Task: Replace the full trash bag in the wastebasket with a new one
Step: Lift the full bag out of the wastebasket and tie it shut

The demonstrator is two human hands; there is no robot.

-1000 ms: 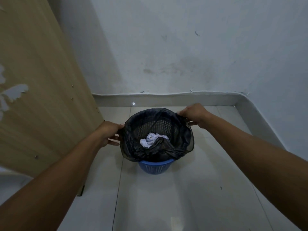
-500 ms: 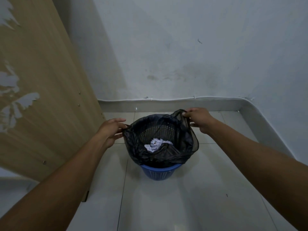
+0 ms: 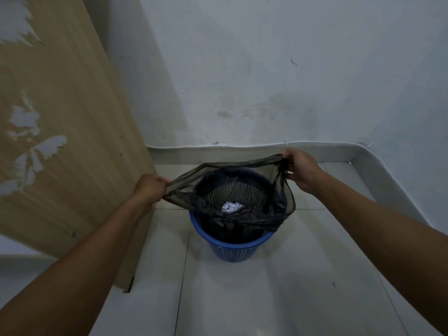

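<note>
Here, at the far left, we see a tall wooden panel [image 3: 60, 141] with patches of its facing peeled away, standing on the pale tiled floor [image 3: 266, 299] against the grey wall [image 3: 266, 69]. Next to its lower edge we find the left hand [image 3: 149, 187], its fingers closed in a pinch on the left rim of the black trash bag [image 3: 218, 175], which is pulled up and off that side of the basket. The thin plastic stretches in a taut band from this grip across to the other one, so that the far rim of the basket shows through it. Below and between the two hands stands the blue wastebasket [image 3: 232, 251], upright on the floor near the corner, with its front rim bare and the rest of the bag slumped inside it. Down in the bag we make out some crumpled white paper [image 3: 230, 206]. Further right, the right hand [image 3: 301, 169] is higher than the left, fingers curled shut around the bag's right edge, a fold of plastic hanging below it. A low tiled skirting [image 3: 388, 175] runs along the wall behind and round the right side.
</note>
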